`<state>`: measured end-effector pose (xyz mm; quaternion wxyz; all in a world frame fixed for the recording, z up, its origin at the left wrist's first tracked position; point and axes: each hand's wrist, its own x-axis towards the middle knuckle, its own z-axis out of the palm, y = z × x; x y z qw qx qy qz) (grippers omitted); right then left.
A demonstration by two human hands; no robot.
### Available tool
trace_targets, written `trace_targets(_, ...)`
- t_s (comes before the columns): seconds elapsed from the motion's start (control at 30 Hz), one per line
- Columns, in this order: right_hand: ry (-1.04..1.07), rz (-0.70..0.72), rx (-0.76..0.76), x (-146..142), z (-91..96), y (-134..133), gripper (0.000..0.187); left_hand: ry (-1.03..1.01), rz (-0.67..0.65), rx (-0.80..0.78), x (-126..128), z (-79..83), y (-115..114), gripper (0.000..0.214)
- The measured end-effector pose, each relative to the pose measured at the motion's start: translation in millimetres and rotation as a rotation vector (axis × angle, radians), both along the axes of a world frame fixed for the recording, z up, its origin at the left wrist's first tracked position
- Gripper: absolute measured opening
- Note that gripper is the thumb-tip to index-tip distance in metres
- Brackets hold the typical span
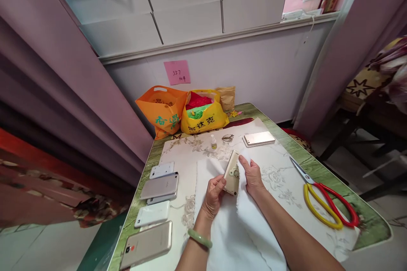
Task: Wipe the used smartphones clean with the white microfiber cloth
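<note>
A gold smartphone (231,178) is tilted up over the middle of the table, its back towards me with a round sticker or ring on it. My left hand (214,197) grips its lower left edge, thumb on the back; a green bangle (199,238) circles that wrist. Pinched in my right hand (252,174) is a white cloth (251,216), held against the phone's right edge. The cloth drapes down towards me and partly covers the phone's right side.
Several phones (159,186) lie along the left edge. Large scissors (324,203) with red and yellow handles lie at right. Further back are a pale phone stack (259,138), eyeglasses (227,137), a small bottle (213,142), an orange bag (162,108) and a yellow bag (203,112).
</note>
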<state>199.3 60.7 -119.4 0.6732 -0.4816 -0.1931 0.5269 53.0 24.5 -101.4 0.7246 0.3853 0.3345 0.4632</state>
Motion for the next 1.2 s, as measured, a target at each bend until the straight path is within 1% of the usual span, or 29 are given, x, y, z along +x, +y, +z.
trace_targets(0.07, -0.058, 0.034, 0.002, -1, -1.6, 0, 0.053, 0.063, -0.004, 0.022, 1, -0.6, 1, 0.041)
trace_targets(0.13, -0.13, 0.078, 0.024, -4, -2.5, -2, 0.051, 0.11, 0.012, 0.017, 2, -1.0, 1, 0.039)
trace_targets(0.27, -0.293, 0.12, 0.071, -9, -1.9, -6, 0.051, 0.107, 0.051, -0.004, 5, -0.4, 0, 0.036)
trace_targets(0.37, -0.468, 0.165, 0.106, -12, -1.6, -9, 0.052, 0.051, 0.177, -0.032, 8, -1.5, 0, 0.037)
trace_targets(0.47, -0.608, 0.26, 0.15, -13, -0.5, -12, 0.051, 0.006, 0.311, -0.051, 9, -5.0, 2, 0.037)
trace_targets(0.63, -0.765, 0.398, 0.172, -16, 8.0, -18, 0.051, -0.04, 0.511, -0.048, 9, -12.2, 6, 0.041)
trace_targets(0.73, -0.812, 0.451, 0.201, -15, 12.4, -21, 0.048, -0.046, 0.566, -0.059, 9, -14.7, 6, 0.044)
trace_targets(0.83, -0.787, 0.469, 0.215, -14, 11.7, -22, 0.047, -0.059, 0.547, -0.05, 8, -13.7, 7, 0.041)
trace_targets(0.9, -0.711, 0.469, 0.201, -14, 9.3, -23, 0.049, -0.072, 0.495, -0.058, 7, -10.9, 7, 0.038)
trace_targets(1.03, -0.414, 0.441, 0.109, -13, 7.2, -21, 0.056, -0.054, 0.314, -0.104, 5, -3.6, 5, 0.036)
trace_targets(1.1, -0.271, 0.404, 0.067, -13, 8.3, -18, 0.057, -0.017, 0.21, -0.09, 3, -0.4, 3, 0.035)
trace_targets(1.2, -0.138, 0.307, 0.019, -11, 9.7, -14, 0.055, 0.044, 0.074, -0.044, -2, 3.3, 1, 0.032)
